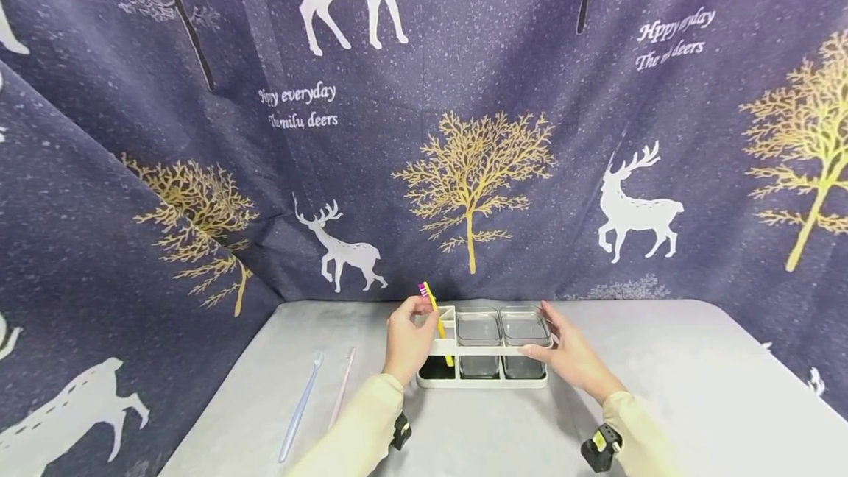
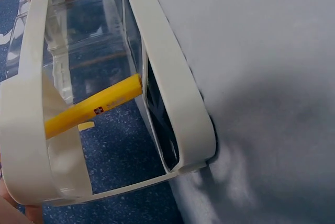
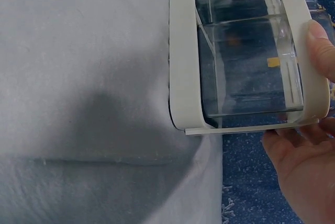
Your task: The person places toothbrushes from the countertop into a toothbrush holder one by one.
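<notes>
A yellow toothbrush [image 1: 442,330] with purple bristles leans in the left slot of a white toothbrush holder [image 1: 483,383]. My left hand [image 1: 411,337] is at the holder's upper left corner, thumb and fingers pinching the brush below its head. In the left wrist view the yellow handle [image 2: 99,103] slants down through the upper rail, its end by the lower divider. My right hand [image 1: 575,355] grips the holder's right end, thumb on the front rail and fingers round the side. Two clear cups [image 1: 480,328] sit side by side in the holder.
Left of the holder, a blue toothbrush [image 1: 299,407] and a pink toothbrush [image 1: 342,387] lie on the grey table [image 1: 689,374]. A dark blue curtain [image 1: 371,168] with deer and trees hangs directly behind the table and along its left side.
</notes>
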`<control>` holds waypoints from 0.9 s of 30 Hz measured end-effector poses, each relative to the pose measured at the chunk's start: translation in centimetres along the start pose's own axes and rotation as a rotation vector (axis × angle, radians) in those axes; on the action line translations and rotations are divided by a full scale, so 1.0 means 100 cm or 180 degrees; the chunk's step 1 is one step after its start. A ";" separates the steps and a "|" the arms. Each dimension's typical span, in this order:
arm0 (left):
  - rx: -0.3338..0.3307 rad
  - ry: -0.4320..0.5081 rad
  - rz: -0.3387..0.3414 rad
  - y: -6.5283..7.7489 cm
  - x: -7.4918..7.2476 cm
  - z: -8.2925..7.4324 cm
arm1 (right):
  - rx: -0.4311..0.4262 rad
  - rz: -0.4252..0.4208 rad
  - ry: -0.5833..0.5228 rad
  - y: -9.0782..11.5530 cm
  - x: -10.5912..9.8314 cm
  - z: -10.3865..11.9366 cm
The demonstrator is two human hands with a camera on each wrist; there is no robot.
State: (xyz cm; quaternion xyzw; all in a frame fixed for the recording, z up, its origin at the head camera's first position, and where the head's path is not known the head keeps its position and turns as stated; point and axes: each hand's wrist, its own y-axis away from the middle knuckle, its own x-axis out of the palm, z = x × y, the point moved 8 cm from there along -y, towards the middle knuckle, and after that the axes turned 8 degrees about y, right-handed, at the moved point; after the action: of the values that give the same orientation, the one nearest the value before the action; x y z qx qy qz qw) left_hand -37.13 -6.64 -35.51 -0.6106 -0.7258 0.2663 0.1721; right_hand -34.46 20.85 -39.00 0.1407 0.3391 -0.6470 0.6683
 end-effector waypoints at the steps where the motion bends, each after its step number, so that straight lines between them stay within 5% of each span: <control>1: -0.0011 0.0002 0.0010 0.000 0.000 0.000 | -0.0004 -0.0002 -0.0006 0.000 0.000 0.000; 27: -0.0130 -0.0027 0.0135 0.005 0.002 0.008 | 0.0024 -0.0024 0.0118 -0.001 -0.001 -0.002</control>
State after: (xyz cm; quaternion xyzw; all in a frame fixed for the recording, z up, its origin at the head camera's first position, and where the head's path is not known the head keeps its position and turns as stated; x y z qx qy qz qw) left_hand -37.23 -6.57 -36.42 -0.6281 -0.7186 0.2575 0.1508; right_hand -34.58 21.03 -39.01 0.1539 0.3494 -0.6481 0.6589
